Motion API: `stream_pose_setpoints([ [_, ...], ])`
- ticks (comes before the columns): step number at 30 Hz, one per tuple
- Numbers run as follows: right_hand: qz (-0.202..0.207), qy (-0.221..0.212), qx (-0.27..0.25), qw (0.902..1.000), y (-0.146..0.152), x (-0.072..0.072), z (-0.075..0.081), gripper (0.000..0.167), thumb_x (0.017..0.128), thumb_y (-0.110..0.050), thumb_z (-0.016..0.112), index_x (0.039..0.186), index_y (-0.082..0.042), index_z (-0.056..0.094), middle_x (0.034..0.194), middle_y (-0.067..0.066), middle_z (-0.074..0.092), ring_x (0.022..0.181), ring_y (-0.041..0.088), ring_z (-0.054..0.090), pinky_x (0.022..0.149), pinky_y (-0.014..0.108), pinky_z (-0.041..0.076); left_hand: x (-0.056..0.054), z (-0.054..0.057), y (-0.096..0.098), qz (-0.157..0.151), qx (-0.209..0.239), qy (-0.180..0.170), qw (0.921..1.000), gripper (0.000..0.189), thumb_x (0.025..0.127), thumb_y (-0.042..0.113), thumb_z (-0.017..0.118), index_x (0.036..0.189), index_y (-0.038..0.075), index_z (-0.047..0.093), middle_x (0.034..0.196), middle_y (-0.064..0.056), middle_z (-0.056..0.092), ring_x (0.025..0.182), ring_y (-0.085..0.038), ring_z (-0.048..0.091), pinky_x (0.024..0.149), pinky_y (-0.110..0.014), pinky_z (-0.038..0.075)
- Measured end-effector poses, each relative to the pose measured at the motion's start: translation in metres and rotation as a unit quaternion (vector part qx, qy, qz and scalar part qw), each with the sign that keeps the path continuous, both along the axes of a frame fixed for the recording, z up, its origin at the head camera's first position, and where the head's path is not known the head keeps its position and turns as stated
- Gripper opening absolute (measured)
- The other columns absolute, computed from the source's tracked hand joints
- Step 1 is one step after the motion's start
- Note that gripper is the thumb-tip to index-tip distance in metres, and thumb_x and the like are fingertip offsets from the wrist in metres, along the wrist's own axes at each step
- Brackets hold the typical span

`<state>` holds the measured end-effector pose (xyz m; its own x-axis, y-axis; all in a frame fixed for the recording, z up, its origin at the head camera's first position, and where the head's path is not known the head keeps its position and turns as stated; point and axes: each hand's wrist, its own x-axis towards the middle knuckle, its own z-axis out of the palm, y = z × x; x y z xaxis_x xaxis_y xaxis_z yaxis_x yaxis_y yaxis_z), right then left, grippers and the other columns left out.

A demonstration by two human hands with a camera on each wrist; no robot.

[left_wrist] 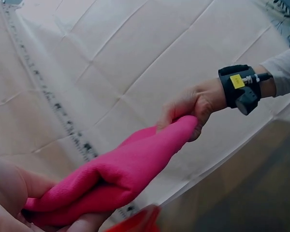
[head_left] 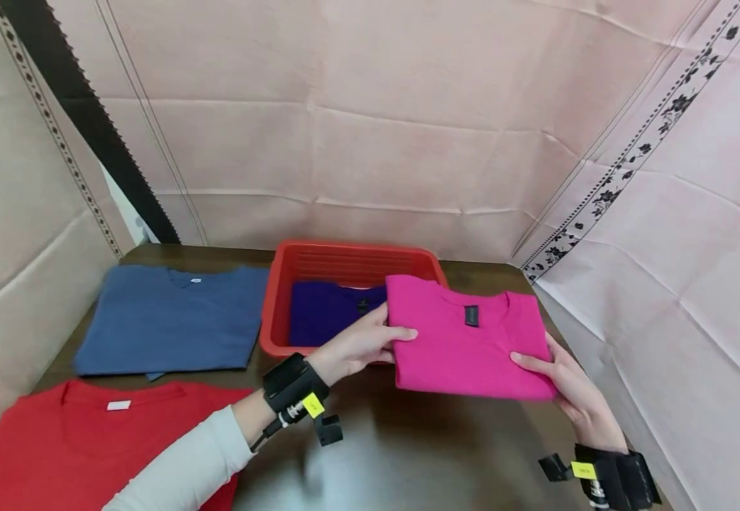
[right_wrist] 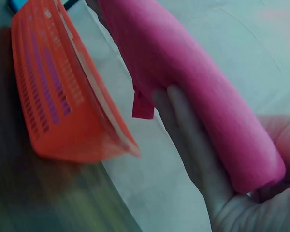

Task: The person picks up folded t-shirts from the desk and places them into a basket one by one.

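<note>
A folded pink T-shirt (head_left: 453, 348) with a dark neck label is held up off the table, its left part in front of the red basket's right side. My left hand (head_left: 360, 342) pinches its left edge, thumb on top. The right hand (head_left: 577, 387) grips the right edge, thumb on top and fingers underneath, as the right wrist view shows along the pink fold (right_wrist: 193, 72). Inside the red plastic basket (head_left: 357, 253) lies a folded dark purple garment (head_left: 321, 312), partly hidden behind my left hand and the pink shirt.
On the left of the brown table (head_left: 376, 454) lies a folded blue T-shirt (head_left: 174, 323). Nearer to me is a red T-shirt (head_left: 108, 440), partly under my left forearm. Pale cloth walls (head_left: 408, 142) stand behind and at both sides.
</note>
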<state>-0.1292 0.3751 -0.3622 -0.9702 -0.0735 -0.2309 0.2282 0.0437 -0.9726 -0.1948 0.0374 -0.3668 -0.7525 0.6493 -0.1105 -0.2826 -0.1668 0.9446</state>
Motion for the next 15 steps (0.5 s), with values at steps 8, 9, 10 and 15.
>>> stream_pose_setpoints([
  [8, 0.018, -0.002, 0.0, 0.9998, -0.047, -0.044, -0.003, 0.082, 0.1, -0.016, 0.064, 0.162, -0.017, 0.011, 0.123, 0.003, 0.052, 0.088, 0.011, 0.066, 0.078, 0.025, 0.057, -0.016, 0.005, -0.045, 0.065, -0.038, 0.016, 0.997, 0.06, 0.102, 0.011, 0.059, 0.154, 0.014, 0.029, 0.14, -0.019, 0.053, 0.11, -0.028, 0.067, 0.092, -0.043, 0.056],
  [9, 0.019, -0.003, -0.002, 0.9998, -0.052, -0.049, -0.003, 0.081, 0.1, -0.017, 0.064, 0.162, -0.017, 0.011, 0.125, 0.004, 0.05, 0.09, 0.011, 0.066, 0.079, 0.025, 0.057, -0.018, 0.006, -0.051, 0.074, -0.044, 0.013, 0.9962, 0.062, 0.102, 0.012, 0.059, 0.155, 0.015, 0.028, 0.14, -0.018, 0.053, 0.109, -0.027, 0.067, 0.092, -0.042, 0.056],
  [10, 0.023, -0.004, -0.005, 0.9997, -0.058, -0.054, -0.004, 0.081, 0.1, -0.017, 0.064, 0.162, -0.018, 0.012, 0.127, 0.005, 0.049, 0.092, 0.011, 0.065, 0.08, 0.025, 0.057, -0.021, 0.007, -0.056, 0.083, -0.049, 0.012, 0.9953, 0.063, 0.102, 0.012, 0.059, 0.156, 0.017, 0.027, 0.14, -0.018, 0.053, 0.108, -0.027, 0.067, 0.092, -0.042, 0.056],
  [15, 0.036, -0.001, -0.017, 0.9992, -0.085, -0.082, -0.004, 0.077, 0.1, -0.016, 0.064, 0.161, -0.018, 0.017, 0.136, 0.009, 0.046, 0.099, 0.013, 0.065, 0.085, 0.027, 0.057, -0.036, 0.01, -0.08, 0.124, -0.073, 0.016, 0.9895, 0.067, 0.103, 0.013, 0.058, 0.159, 0.02, 0.023, 0.142, -0.017, 0.052, 0.107, -0.024, 0.067, 0.089, -0.04, 0.055],
])
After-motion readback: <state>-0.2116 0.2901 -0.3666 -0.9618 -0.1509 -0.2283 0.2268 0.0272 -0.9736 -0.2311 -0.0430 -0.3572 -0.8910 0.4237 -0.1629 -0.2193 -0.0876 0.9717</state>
